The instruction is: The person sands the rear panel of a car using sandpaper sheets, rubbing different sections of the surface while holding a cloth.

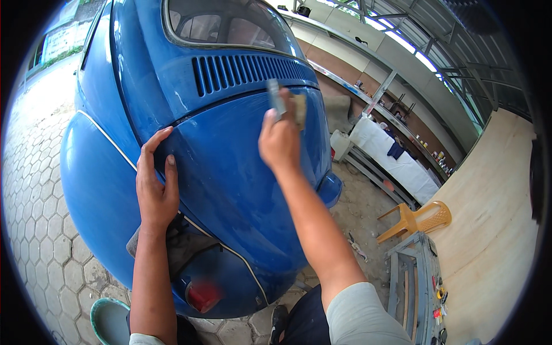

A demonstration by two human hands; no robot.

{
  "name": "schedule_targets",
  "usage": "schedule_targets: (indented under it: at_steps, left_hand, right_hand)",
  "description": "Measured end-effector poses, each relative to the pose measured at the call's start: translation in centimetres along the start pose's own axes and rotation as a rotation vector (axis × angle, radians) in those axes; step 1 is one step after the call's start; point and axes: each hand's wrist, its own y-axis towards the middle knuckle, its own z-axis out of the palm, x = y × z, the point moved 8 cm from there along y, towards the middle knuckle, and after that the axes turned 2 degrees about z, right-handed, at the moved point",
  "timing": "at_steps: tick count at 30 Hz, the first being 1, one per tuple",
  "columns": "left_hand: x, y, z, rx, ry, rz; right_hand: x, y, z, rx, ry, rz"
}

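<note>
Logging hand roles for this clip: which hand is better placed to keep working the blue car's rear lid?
Right. The right hand already grips a folded abrasive sheet against the rear lid, just below the louvres. The left hand lies flat and empty on the lid's left edge, apparently bracing.

bare forearms — short grey sleeves, dark trousers

The car body (230,172) is glossy bright blue with dull, scuffed patches. Low on the car, its tail lamp (202,296) is red. Right of the car, a tipped plastic chair (420,219) is orange-yellow with a lattice pattern. Left of the car, the paving (40,218) is grey hexagons. Below the car, a basin (109,319) is pale green.
</note>
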Motion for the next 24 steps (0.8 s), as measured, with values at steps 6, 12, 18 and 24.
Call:
schedule_targets:
  at_steps: [6,12,18,24]
  left_hand:
    - [0.8,-0.2,-0.5,-0.02,-0.082,0.009]
    - [0.3,-0.1,0.2,-0.01,-0.064,0.026]
    - [1.9,-0.2,-1.1,-0.153,-0.278,0.006]
    - [4.9,-0.7,-3.8,-0.484,-0.341,-0.042]
  right_hand:
    - [7.2,-4.8,0.9,0.124,0.067,-0.314]
    - [-6.5,5.4,0.0,0.003,-0.066,0.191]
    - [-8.8,7.1,1.0,-0.051,-0.159,0.393]
    - [5.5,-6.0,0.8,-0.019,0.025,-0.164]
